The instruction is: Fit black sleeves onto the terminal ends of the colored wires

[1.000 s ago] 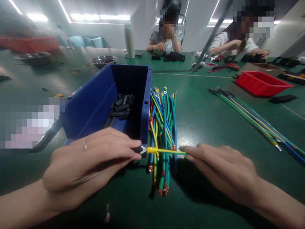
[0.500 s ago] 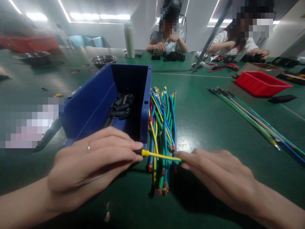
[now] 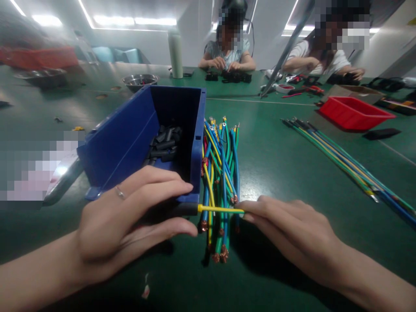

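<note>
My right hand (image 3: pixel 289 229) pinches a yellow-and-green wire (image 3: pixel 221 209) between thumb and fingertips. A black sleeve (image 3: pixel 183 209) covers the wire's left end, next to a yellow collar. Around that sleeve, my left hand (image 3: pixel 130 216) is open, its thumb below and its forefinger above, both apart from it; the other fingers are partly hidden behind. Under the held wire lies a bundle of blue, green and yellow wires (image 3: pixel 224 173) with bare copper ends toward me and ring terminals at the far end. A blue bin (image 3: pixel 117 134) holding black sleeves (image 3: pixel 167 143) stands behind my left hand.
More wires (image 3: pixel 338 160) lie at the right, near a red tray (image 3: pixel 355 115). Metal bowls (image 3: pixel 139 81) and a pale bottle (image 3: pixel 175 54) stand farther back. Two people work across the green table (image 3: pixel 266 169). A blurred-out pale item (image 3: pixel 42 169) is at left.
My left thumb and forefinger have spread apart, baring the black sleeve they covered before. The right hand still grips the wire, slightly farther left.
</note>
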### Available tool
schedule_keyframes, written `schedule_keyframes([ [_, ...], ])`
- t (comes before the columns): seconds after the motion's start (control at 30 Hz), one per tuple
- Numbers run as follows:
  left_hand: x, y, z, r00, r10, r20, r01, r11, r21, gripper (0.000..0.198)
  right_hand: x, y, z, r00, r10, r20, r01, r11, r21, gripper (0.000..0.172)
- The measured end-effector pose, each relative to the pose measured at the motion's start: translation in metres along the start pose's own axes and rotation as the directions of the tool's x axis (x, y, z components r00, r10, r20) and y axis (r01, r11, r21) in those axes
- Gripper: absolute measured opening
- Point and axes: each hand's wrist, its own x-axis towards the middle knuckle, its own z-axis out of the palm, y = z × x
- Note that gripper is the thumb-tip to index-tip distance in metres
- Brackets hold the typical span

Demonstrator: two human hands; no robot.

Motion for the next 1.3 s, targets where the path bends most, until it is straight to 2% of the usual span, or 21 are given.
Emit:
schedule_keyframes([
  [0.07, 0.0018, -0.0026, -0.0008, 0.998, 0.050, 0.041, -0.051, 0.998, 0.022, 0.038, 0.0001, 0.0008, 0.0000, 1.000, 0.025, -0.006, -0.025, 1.000, 0.003, 0.021],
  [0.17, 0.0023, -0.0056, -0.0012, 0.996, 0.056, 0.070, -0.060, 0.997, 0.055, 0.035, 0.0013, 0.0017, -0.0005, 0.999, 0.046, -0.021, -0.047, 0.999, -0.026, 0.025],
  [0.3, -0.0003, -0.0053, 0.0004, 0.994, 0.101, 0.044, -0.103, 0.993, 0.062, 0.033, 0.0017, 0.0015, -0.0017, 0.998, 0.049, -0.039, -0.051, 0.998, -0.046, 0.026],
  [0.47, -0.0011, -0.0018, 0.0026, 0.995, 0.096, -0.016, -0.095, 0.994, 0.052, 0.028, 0.0029, 0.0016, -0.0036, 0.997, 0.040, -0.064, -0.043, 0.998, -0.055, 0.025],
  [0.63, -0.0004, -0.0057, 0.0014, 0.993, 0.119, -0.003, -0.119, 0.993, 0.030, 0.032, 0.0050, 0.0018, -0.0041, 0.996, 0.048, -0.073, -0.052, 0.998, -0.048, 0.026],
  [1.03, 0.0013, -0.0068, 0.0045, 0.979, 0.191, 0.066, -0.187, 0.980, -0.060, 0.023, 0.0029, 0.0010, -0.0014, 0.998, 0.034, -0.053, -0.036, 0.998, -0.042, 0.026],
  [1.2, -0.0005, -0.0075, 0.0023, 0.988, 0.143, 0.053, -0.140, 0.989, -0.056, 0.038, 0.0010, 0.0021, -0.0017, 0.997, 0.043, -0.060, -0.045, 0.998, -0.038, 0.024],
  [1.3, -0.0002, -0.0089, 0.0015, 0.990, 0.133, 0.041, -0.130, 0.989, -0.072, 0.035, 0.0013, 0.0025, -0.0017, 0.997, 0.048, -0.057, -0.050, 0.998, -0.039, 0.023],
])
